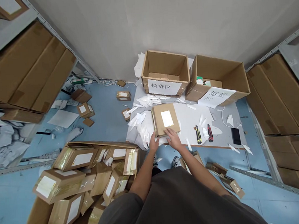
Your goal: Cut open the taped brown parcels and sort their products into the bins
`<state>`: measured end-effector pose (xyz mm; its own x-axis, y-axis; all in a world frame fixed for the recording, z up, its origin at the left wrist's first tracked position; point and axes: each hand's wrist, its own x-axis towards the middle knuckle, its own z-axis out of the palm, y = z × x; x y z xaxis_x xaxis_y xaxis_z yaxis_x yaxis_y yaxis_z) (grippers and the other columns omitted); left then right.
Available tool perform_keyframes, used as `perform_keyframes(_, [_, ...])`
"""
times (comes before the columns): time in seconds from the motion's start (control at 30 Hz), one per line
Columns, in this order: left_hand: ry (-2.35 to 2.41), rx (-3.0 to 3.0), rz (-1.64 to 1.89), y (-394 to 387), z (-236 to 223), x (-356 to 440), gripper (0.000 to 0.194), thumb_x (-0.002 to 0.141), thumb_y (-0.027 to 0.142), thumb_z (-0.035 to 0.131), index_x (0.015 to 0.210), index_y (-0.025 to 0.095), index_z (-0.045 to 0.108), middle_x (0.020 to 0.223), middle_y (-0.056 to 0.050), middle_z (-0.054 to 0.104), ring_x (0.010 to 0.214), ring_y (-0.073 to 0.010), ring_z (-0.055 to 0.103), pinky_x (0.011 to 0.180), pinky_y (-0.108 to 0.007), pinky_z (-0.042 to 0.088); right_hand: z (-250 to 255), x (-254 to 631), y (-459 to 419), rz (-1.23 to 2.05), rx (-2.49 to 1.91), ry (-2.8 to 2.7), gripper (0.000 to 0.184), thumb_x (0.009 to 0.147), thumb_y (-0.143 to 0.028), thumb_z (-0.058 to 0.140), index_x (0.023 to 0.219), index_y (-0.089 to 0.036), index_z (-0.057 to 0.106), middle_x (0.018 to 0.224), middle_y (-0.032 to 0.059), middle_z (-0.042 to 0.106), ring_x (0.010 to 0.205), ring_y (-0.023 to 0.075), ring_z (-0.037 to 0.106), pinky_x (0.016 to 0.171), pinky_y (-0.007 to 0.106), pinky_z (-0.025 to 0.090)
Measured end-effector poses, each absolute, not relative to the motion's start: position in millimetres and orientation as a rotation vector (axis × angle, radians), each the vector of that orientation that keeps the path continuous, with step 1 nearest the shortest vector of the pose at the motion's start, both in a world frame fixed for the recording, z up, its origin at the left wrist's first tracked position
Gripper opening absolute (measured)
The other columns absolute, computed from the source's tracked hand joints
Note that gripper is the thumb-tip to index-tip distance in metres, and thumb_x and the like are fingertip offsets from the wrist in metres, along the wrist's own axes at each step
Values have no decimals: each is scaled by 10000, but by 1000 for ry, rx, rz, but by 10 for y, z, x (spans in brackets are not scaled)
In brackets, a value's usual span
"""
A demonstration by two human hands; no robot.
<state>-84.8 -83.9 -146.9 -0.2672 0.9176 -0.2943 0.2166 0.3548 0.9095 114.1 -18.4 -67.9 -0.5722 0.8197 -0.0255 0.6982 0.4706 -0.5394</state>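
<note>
A brown cardboard box (pixel 160 124) with a white label (pixel 167 118) on top lies at the front edge of the white table (pixel 187 118). My left hand (pixel 153 144) grips the box at its near left corner, thumb up along the side. My right hand (pixel 173 137) rests on the top near the front edge, its fingers spread below the label. A yellow-and-black utility knife (pixel 198 135) and a red-and-black utility knife (pixel 210 133) lie to the right. Torn white paper (pixel 143 134) is heaped beside the box on the left.
Two open cartons with handwritten signs, the left carton (pixel 165 67) and right carton (pixel 220 70), stand along the back. A phone (pixel 236 136) lies at the table's right. A large carton (pixel 34 213) full of parcels is at my left. Shelves flank both sides.
</note>
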Motion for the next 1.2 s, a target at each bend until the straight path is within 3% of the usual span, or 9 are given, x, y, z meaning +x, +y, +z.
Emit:
perform_keyframes(0.17, [1593, 1015, 1058, -599, -1152, -719, 1181, 707, 453, 916, 1682, 197, 301, 1631, -172, 495, 1547, -340, 430, 1303, -470, 303, -811, 1476, 73, 711, -1744, -2132, 979, 822, -282, 744, 1701, -217, 317, 1743, 200, 271, 1593, 427, 295, 1236, 625, 359])
perform_keyframes(0.27, [1617, 799, 1048, -422, -1026, -555, 1040, 825, 553, 826, 1674, 237, 314, 1543, -153, 598, 1409, -316, 592, 1232, -464, 411, -920, 1520, 191, 934, -1776, -2033, 1103, 805, -303, 742, 1735, -183, 160, 1639, 218, 450, 1497, 377, 479, 1168, 551, 466])
perform_keyframes(0.37, [1662, 663, 1095, -350, -1025, -495, 858, 910, 612, 716, 1628, 272, 393, 1499, -122, 644, 1366, -301, 633, 1217, -464, 434, -958, 1453, 151, 946, -1727, -1966, 1052, 843, -298, 677, 1734, -157, 136, 1556, 201, 555, 1410, 346, 576, 1107, 499, 524])
perform_keyframes(0.57, [1321, 349, 1262, -508, -1218, -651, 713, 931, 701, 649, 1492, 277, 537, 1562, -137, 596, 1425, -290, 594, 1183, -448, 483, -576, 1309, -168, 647, -1477, -2069, 792, 965, -246, 530, 1715, -221, 276, 1537, 142, 578, 1431, 315, 533, 1198, 527, 444])
perform_keyframes(0.77, [1632, 339, 992, -630, -1406, -665, 621, 997, 643, 521, 1462, 233, 549, 1342, -175, 723, 1183, -323, 745, 1062, -479, 562, -386, 963, -388, 648, -1377, -2321, 834, 888, -150, 585, 1688, -256, 376, 1547, 147, 554, 1430, 349, 495, 1182, 572, 455])
perform_keyframes(0.87, [1861, 461, 931, -592, -1348, -802, 603, 1006, 529, 510, 1521, 216, 516, 1423, -179, 677, 1399, -367, 609, 1184, -499, 458, -411, 866, -476, 795, -1220, -2400, 855, 878, -133, 590, 1689, -296, 374, 1592, 118, 529, 1466, 332, 480, 1204, 561, 454])
perform_keyframes(0.93, [1973, 546, 1006, -537, -1207, -971, 597, 1030, 474, 450, 1581, 245, 460, 1544, -144, 596, 1543, -323, 453, 1294, -495, 325, -413, 887, -510, 850, -1142, -2357, 808, 908, -172, 595, 1679, -305, 393, 1640, 105, 485, 1507, 314, 459, 1217, 534, 455])
perform_keyframes(1.0, [2120, 801, 1110, -449, -992, -1149, 572, 1055, 457, 391, 1588, 267, 474, 1573, -123, 574, 1554, -290, 434, 1305, -492, 322, -402, 989, -499, 854, -1152, -2260, 731, 942, -215, 588, 1653, -297, 439, 1648, 112, 479, 1521, 305, 458, 1221, 522, 457])
perform_keyframes(1.2, [1866, 1595, 792, 35, -427, -1262, 686, 990, 573, 591, 1587, 243, 523, 1787, -79, 254, 1660, -345, 186, 1344, -499, 235, -430, 1736, -206, 774, -1418, -1942, 555, 989, -322, 547, 1539, -251, 572, 1510, 136, 614, 1429, 296, 544, 1151, 540, 517])
